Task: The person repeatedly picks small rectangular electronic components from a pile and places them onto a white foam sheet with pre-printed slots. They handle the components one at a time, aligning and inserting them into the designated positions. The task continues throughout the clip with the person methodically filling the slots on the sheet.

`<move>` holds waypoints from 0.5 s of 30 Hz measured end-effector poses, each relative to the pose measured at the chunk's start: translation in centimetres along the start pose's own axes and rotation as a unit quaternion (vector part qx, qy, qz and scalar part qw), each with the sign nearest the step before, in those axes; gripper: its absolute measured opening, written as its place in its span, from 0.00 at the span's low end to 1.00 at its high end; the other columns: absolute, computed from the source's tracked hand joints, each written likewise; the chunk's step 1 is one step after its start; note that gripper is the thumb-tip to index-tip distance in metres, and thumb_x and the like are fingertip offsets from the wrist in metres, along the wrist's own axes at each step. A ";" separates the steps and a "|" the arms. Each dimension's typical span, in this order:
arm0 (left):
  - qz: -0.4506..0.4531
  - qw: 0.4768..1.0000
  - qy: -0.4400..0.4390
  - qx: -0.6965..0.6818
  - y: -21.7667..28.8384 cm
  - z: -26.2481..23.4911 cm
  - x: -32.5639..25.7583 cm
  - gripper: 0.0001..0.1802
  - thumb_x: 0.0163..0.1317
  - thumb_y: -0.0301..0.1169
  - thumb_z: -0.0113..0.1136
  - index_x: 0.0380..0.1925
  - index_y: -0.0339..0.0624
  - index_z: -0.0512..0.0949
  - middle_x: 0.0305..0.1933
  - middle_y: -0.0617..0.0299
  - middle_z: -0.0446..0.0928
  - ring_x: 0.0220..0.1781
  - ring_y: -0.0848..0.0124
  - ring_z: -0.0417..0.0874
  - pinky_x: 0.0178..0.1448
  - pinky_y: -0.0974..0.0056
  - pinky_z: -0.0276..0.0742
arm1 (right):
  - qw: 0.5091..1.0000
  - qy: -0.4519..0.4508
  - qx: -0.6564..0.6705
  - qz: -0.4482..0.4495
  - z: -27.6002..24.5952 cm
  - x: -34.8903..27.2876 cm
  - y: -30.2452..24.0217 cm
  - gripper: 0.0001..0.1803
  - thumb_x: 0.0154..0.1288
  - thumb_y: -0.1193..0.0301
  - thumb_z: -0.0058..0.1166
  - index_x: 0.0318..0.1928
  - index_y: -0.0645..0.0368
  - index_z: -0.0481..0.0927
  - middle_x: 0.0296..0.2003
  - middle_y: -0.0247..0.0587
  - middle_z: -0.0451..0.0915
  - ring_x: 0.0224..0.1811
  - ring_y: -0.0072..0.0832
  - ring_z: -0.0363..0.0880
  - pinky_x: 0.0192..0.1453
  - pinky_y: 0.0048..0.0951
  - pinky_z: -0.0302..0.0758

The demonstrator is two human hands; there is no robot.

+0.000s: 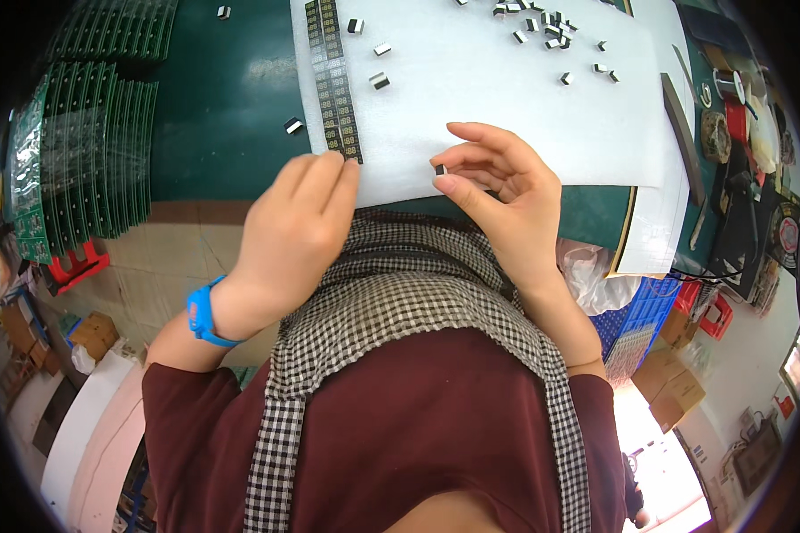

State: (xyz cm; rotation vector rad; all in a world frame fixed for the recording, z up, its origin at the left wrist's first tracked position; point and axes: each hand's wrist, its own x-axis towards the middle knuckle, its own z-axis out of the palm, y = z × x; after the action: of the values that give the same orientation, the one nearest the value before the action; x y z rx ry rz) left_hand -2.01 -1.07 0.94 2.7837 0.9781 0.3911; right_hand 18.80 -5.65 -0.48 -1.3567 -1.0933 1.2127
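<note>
White foam sheet (507, 115); right hand (507, 191) pinching small blocky component (440, 169).

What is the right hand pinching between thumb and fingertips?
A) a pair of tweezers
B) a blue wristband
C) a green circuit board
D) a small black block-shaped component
D: the right hand pinches a small black component above the near edge of the white foam sheet.

1. Green circuit boards (84, 151) lie overlapped in rows at the desk's left side.
2. A red tray (78, 265) sits under their near edge.
3. Cardboard boxes (676, 391) stand on the floor at right.
4. A blue crate (640, 320) sits beside them.
</note>
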 end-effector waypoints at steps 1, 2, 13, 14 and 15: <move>0.028 0.998 0.027 0.048 0.2 0.6 -0.5 0.15 0.47 0.22 0.60 0.38 0.30 0.77 0.41 0.53 0.76 0.40 0.60 0.78 0.38 0.67 0.77 | 1.000 -0.001 -0.007 -0.001 0.1 0.0 -0.1 0.22 0.53 0.81 0.61 0.51 0.64 0.75 0.35 0.40 0.82 0.40 0.25 0.82 0.48 0.26 0.77; 0.031 0.996 0.039 0.079 0.5 1.2 -0.8 0.15 0.45 0.21 0.59 0.37 0.29 0.77 0.41 0.52 0.75 0.40 0.59 0.78 0.39 0.65 0.78 | 1.000 -0.004 -0.007 -0.001 0.1 0.0 0.0 0.22 0.53 0.81 0.61 0.51 0.64 0.75 0.35 0.40 0.82 0.40 0.25 0.81 0.48 0.26 0.77; -0.301 0.738 -0.002 -0.604 -0.9 -1.2 1.5 0.12 0.57 0.24 0.59 0.42 0.32 0.78 0.32 0.58 0.80 0.33 0.72 0.81 0.40 0.71 0.79 | 0.965 0.033 -0.153 -0.212 0.6 -0.4 0.2 0.28 0.48 0.81 0.63 0.54 0.61 0.73 0.35 0.37 0.83 0.39 0.25 0.82 0.46 0.24 0.77; -0.355 0.604 -0.026 -0.714 -0.4 -0.8 1.6 0.14 0.59 0.24 0.58 0.45 0.32 0.78 0.32 0.60 0.80 0.34 0.74 0.81 0.42 0.71 0.79 | 0.957 0.026 -0.170 -0.233 0.8 -0.5 0.1 0.30 0.49 0.82 0.63 0.55 0.62 0.71 0.36 0.39 0.83 0.40 0.26 0.82 0.49 0.26 0.76; -0.338 0.543 -0.056 -0.766 -0.1 0.2 1.6 0.16 0.61 0.26 0.57 0.49 0.33 0.76 0.35 0.63 0.80 0.36 0.74 0.82 0.46 0.71 0.79 | 0.948 0.019 -0.188 -0.255 1.0 -0.6 0.0 0.32 0.49 0.83 0.63 0.57 0.63 0.68 0.36 0.40 0.83 0.40 0.27 0.82 0.51 0.27 0.74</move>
State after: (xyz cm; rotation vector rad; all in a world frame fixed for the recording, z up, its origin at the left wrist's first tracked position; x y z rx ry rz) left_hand -0.78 0.01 1.03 0.7233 0.8260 0.5148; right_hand 17.71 -6.17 -0.47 -1.2520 -1.5838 0.6148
